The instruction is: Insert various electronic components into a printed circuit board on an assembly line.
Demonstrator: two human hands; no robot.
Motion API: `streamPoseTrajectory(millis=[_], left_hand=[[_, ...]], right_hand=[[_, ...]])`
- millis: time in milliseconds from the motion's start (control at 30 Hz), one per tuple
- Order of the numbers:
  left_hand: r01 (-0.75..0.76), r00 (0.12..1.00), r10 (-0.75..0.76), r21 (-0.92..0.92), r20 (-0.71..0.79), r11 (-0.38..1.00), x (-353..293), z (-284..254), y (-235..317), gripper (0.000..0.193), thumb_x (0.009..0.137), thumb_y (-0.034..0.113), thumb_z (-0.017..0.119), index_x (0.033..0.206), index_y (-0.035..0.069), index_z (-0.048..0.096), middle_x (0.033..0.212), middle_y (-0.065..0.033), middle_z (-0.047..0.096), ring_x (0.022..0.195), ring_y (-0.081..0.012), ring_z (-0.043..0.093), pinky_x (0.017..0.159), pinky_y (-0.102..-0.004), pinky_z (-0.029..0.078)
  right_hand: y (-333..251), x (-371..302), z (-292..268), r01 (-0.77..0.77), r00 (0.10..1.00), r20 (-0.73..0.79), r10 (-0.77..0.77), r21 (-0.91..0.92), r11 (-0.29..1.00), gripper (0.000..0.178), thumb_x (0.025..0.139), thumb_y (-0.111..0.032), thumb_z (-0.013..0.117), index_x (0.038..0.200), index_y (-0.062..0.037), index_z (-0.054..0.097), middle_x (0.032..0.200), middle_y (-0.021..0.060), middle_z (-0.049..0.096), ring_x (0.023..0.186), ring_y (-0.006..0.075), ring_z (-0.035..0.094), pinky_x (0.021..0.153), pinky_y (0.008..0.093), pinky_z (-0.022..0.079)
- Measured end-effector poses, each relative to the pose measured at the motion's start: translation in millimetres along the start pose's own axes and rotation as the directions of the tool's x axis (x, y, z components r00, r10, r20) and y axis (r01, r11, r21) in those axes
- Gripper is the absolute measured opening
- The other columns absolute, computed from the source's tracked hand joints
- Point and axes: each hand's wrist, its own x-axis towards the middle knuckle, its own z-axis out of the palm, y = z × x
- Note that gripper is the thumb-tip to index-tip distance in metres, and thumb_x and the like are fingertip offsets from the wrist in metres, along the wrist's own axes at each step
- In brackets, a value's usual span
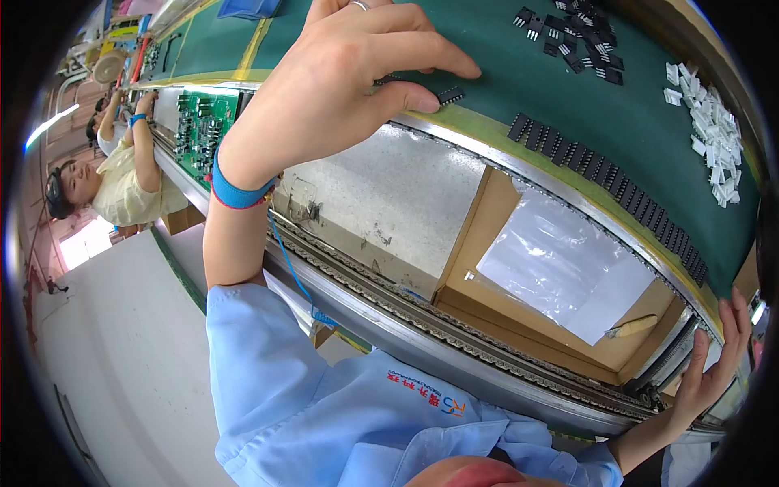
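My left hand (341, 85), with a blue wrist strap (239, 188), hovers over the edge of the green mat (479, 49). Its thumb and index finger are apart, and the thumb tip is right beside a black chip (450, 96) with two rows of pins. Part of another dark chip shows beneath the palm. Along the mat's edge runs a row of several similar black chips (604, 173). At the row's far right end, my right hand (714, 373) rests against the bench edge, fingers spread and nothing visible in them.
Loose black three-legged components (580, 40) and a pile of white parts (714, 134) lie on the mat. Below are a chain conveyor rail (389, 304) and a cardboard box (462, 235) holding a clear plastic bag (560, 256). Left are a populated green circuit board (199, 134), a blue bin (247, 7) and co-workers.
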Motion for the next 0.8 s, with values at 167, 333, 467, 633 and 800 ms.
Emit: streamPoseTrajectory(millis=[167, 333, 467, 633, 800], left_hand=[[-0.438, 0.869, 0.41, -0.046, -0.277, 0.898, 14.9, 3.2, -10.4, 0.026, 0.078, 0.023, 0.078, 0.1, 0.013, 0.071, 0.091, -0.0012, 0.058, 0.084, -0.0183, 0.053, 0.085, -0.0339, 0.03], [0.457, 0.888, -0.426, -0.257, 0.171, 0.851, 34.1, -26.8, 47.1, 0.027, 0.075, 0.02, 0.08, 0.098, 0.011, 0.069, 0.092, -0.0013, 0.06, 0.084, -0.0187, 0.054, 0.081, -0.0344, 0.031], [-0.474, 0.79, 0.46, 0.071, -0.406, 0.877, 29.1, 39.5, -6.0, 0.029, 0.073, 0.018, 0.08, 0.097, 0.01, 0.067, 0.091, -0.0021, 0.059, 0.084, -0.0195, 0.053, 0.08, -0.0347, 0.031], [-0.396, 0.847, 0.372, 0.015, -0.379, 0.918, 29.7, 35.4, 1.0, 0.03, 0.074, 0.019, 0.08, 0.1, 0.01, 0.067, 0.091, -0.0022, 0.059, 0.084, -0.0197, 0.054, 0.08, -0.0346, 0.031], [0.596, 0.801, -0.598, 0.074, 0.001, 0.799, 23.7, -57.1, 61.2, 0.032, 0.074, 0.01, 0.081, 0.102, 0.005, 0.068, 0.089, -0.0061, 0.066, 0.084, -0.0194, 0.061, 0.077, -0.0311, 0.042]], right_hand=[[0.9, -0.3, 0.1, -0.007, 1.0, 0.001, 0.007, -0.029, 1.0, 0.035, 0.096, -0.015, 0.058, 0.126, 0.0027, 0.059, 0.138, 0.0195, 0.052, 0.129, 0.0337, 0.049, 0.109, 0.0449, 0.036], [0.9, -0.3, 0.5, -0.02, 1.0, 0.007, 0.02, -0.01, 1.0, 0.036, 0.096, -0.015, 0.058, 0.128, 0.001, 0.058, 0.14, 0.0177, 0.051, 0.131, 0.0322, 0.048, 0.11, 0.0442, 0.035], [0.2, 0.5, -0.1, -0.031, 1.0, 0.006, 0.031, 0.009, 0.999, 0.036, 0.095, -0.014, 0.059, 0.129, -0.0004, 0.058, 0.141, 0.0158, 0.051, 0.133, 0.031, 0.046, 0.112, 0.0439, 0.033], [1.7, 2.4, -0.9, 0.0, 1.0, 0.021, 0.0, -0.009, 1.0, 0.036, 0.096, -0.014, 0.058, 0.129, 0.0009, 0.058, 0.14, 0.0177, 0.051, 0.131, 0.032, 0.047, 0.111, 0.0441, 0.034], [9.4, -2.1, -2.9, -0.009, 1.0, 0.013, 0.008, 0.016, 1.0, 0.036, 0.096, -0.013, 0.056, 0.129, 0.0036, 0.057, 0.14, 0.0205, 0.051, 0.131, 0.0338, 0.048, 0.11, 0.0451, 0.034]])
